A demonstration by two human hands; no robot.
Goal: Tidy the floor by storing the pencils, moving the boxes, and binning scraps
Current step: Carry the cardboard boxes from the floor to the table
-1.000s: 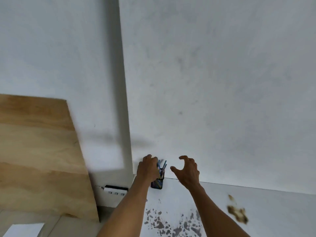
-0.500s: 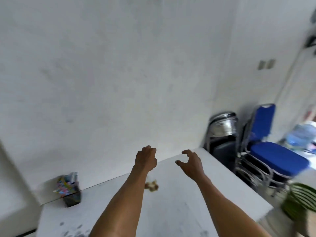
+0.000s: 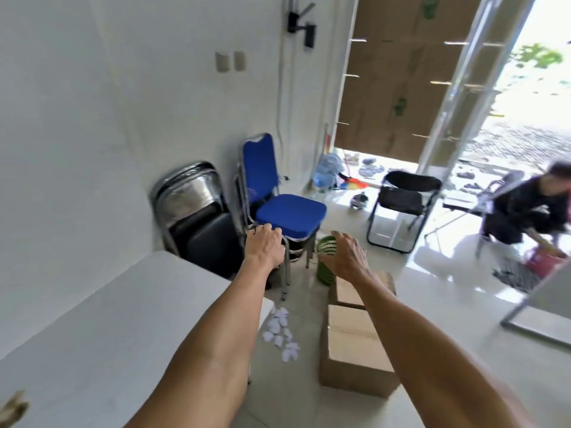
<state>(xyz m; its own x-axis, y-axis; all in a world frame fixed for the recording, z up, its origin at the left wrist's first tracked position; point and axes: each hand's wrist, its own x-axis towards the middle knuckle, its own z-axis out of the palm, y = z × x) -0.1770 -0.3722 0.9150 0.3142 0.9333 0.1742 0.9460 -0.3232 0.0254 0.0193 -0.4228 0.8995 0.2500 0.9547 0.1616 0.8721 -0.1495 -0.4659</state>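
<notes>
A: What are the hands doing?

B: Both arms reach out in front. The left hand (image 3: pixel 265 246) has its fingers curled in, and I see nothing in it. The right hand (image 3: pixel 347 257) is spread wide and holds nothing.

A: Where are the boxes?

B: Two brown boxes sit on the floor (image 3: pixel 438 273), under the right arm. The near box (image 3: pixel 352 356) is big and taped shut. The far box (image 3: pixel 349 293) is just behind it, and the arm hides part of it.

A: And the scraps?

B: A bunch of white paper scraps (image 3: pixel 281 332) lies on the floor, between the near box and the edge of the white table (image 3: pixel 102 329).

A: Is there a bin?

B: A green bin (image 3: pixel 326 257) stands just past the far box, beside the legs of the blue chair (image 3: pixel 279 205). The right hand covers part of it.

A: Any pencils?

B: I cannot see any.

A: What else is there?

B: Folded black chairs (image 3: pixel 194 217) lean on the wall. Another person (image 3: pixel 525 208) crouches far off by the open door.
</notes>
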